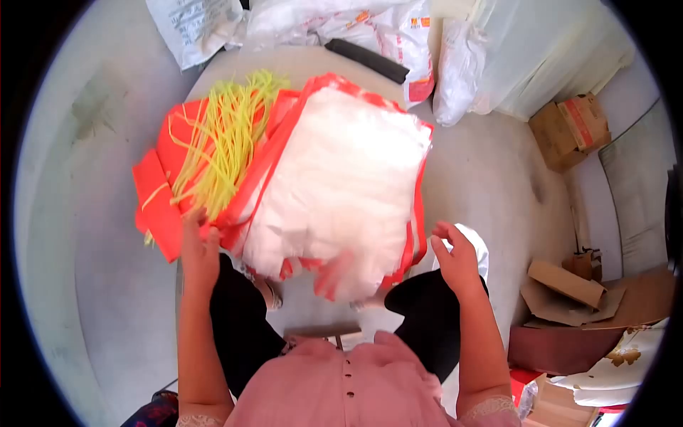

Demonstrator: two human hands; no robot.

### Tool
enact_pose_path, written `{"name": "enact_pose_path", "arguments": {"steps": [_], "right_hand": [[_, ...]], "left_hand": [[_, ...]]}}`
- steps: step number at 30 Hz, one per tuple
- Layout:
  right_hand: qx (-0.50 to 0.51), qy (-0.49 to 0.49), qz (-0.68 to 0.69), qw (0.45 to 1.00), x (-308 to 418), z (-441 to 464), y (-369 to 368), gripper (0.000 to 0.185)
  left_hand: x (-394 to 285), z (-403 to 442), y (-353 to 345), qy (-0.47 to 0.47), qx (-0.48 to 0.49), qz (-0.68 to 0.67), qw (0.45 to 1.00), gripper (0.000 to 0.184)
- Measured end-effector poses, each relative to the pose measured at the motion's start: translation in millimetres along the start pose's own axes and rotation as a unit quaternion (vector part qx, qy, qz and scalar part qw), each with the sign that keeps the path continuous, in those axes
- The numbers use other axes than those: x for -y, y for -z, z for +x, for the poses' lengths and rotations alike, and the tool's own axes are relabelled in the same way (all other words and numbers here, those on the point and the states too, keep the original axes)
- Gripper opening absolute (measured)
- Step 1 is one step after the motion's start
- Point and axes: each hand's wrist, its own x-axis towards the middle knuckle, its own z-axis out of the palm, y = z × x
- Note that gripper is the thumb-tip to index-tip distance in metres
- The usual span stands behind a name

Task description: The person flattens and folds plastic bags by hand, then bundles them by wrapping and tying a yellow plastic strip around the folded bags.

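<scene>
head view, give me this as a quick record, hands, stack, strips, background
left hand: beside the folded red piece; grip and contact unclear
right hand: open, close beside the stack's right edge
stack: white sheets with red borders, near edge partly blurred
yellow strips: loose bundle on red material, left of the stack
beyond the stack: dark bar, white plastic sacks
far right: cardboard box
</scene>
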Motion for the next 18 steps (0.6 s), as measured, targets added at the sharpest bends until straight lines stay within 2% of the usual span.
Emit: {"name": "enact_pose_path", "arguments": {"steps": [2, 3, 5, 8, 11, 13, 14, 18], "right_hand": [[-0.027, 0.081, 0.202, 0.976, -0.9, 40.9, -20.2, 0.075], [-0.033, 0.040, 0.168, 0.985, 5.4, 13.5, 15.4, 0.075], [-0.082, 0.069, 0.194, 0.975, 31.3, 57.5, -6.3, 0.073], [-0.123, 0.090, 0.275, 0.949, 28.8, 123.8, -25.5, 0.078], [-0.154, 0.082, 0.335, 0.926, 56.1, 154.4, -20.5, 0.085], [-0.178, 0.109, 0.338, 0.918, 62.5, 172.5, -25.8, 0.089], [-0.211, 0.106, 0.300, 0.924, 65.7, 179.7, -27.9, 0.091], [-0.220, 0.081, 0.276, 0.932, 55.2, 205.0, -30.8, 0.091]], "left_hand": [[-37.4, 17.1, -6.8, -0.014, 0.038, 0.023, 0.999, 0.051], [-81.8, -12.5, -14.8, 0.048, 0.105, -0.024, 0.993, 0.054], [-84.7, 23.7, -26.1, -0.090, 0.097, 0.057, 0.990, 0.058], [-109.6, 67.5, -43.2, -0.157, 0.100, 0.067, 0.980, 0.064], [-106.8, 107.9, -70.5, -0.156, 0.119, 0.066, 0.978, 0.069], [-91.2, 127.7, -91.8, -0.087, 0.144, 0.052, 0.984, 0.075], [-78.5, 133.2, -106.0, -0.067, 0.145, 0.047, 0.986, 0.077], [-85.3, 136.2, -112.3, -0.019, 0.166, 0.089, 0.982, 0.079]]}}
